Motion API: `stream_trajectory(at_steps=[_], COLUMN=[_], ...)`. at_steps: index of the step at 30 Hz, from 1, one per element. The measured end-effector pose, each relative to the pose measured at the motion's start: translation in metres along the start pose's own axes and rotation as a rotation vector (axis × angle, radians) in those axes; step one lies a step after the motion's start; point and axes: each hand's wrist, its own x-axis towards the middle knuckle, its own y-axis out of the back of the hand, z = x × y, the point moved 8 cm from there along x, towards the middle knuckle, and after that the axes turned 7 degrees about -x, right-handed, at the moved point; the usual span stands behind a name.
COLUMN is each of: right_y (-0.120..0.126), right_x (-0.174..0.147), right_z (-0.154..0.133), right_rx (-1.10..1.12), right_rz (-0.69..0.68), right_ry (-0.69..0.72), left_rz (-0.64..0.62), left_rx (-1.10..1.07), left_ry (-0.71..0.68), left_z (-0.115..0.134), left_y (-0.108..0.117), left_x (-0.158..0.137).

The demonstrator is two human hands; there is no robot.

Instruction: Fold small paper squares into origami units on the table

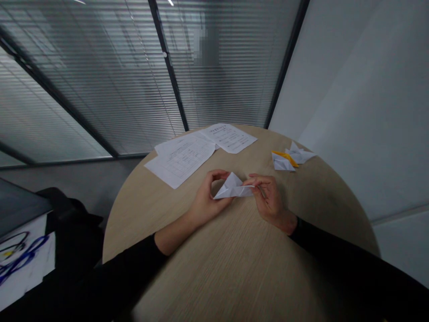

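A white folded paper boat [232, 187] is between my two hands, its pointed peak upward, over the middle of the round table. My left hand [208, 199] curves around its left end, thumb along the near side and fingers behind. My right hand [268, 197] pinches its right end between thumb and fingers, which cover that tip. Farther right on the table lie several folded paper pieces: a white one [283, 163], a yellow one [287, 157] partly covered, and another white one [300, 155] with a raised point.
The round wooden table [234, 259] bears printed sheets [187, 156] beyond my hands. A wall [368, 112] and a glass partition with blinds [100, 80] stand behind. At lower left, blue cords [25, 259] lie on a white surface beside a black thing.
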Motion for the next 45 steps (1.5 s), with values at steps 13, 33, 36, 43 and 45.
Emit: stream_trajectory(at_steps=[13, 33, 36, 43, 45], right_y=[-0.004, 0.013, 0.015, 0.002, -0.003], right_x=[0.006, 0.019, 0.018, 0.017, 0.014], right_z=[-0.037, -0.007, -0.008, -0.015, -0.005], right_rx=[0.058, -0.218, -0.165, -0.018, 0.050], right_rz=[-0.221, -0.006, -0.023, -0.171, -0.146], right_ry=[0.260, -0.038, -0.021, -0.011, -0.097], left_rz=[0.034, -0.082, -0.166, 0.030, 0.069], left_rx=[-0.154, -0.260, -0.286, -0.281, -0.313], left_ry=[0.217, 0.248, 0.225, 0.383, 0.382], left_z=[-0.020, -0.018, -0.013, -0.031, -0.035], left_y=[0.002, -0.007, -0.009, -0.001, 0.000], left_x=[-0.004, -0.003, -0.003, -0.004, -0.004])
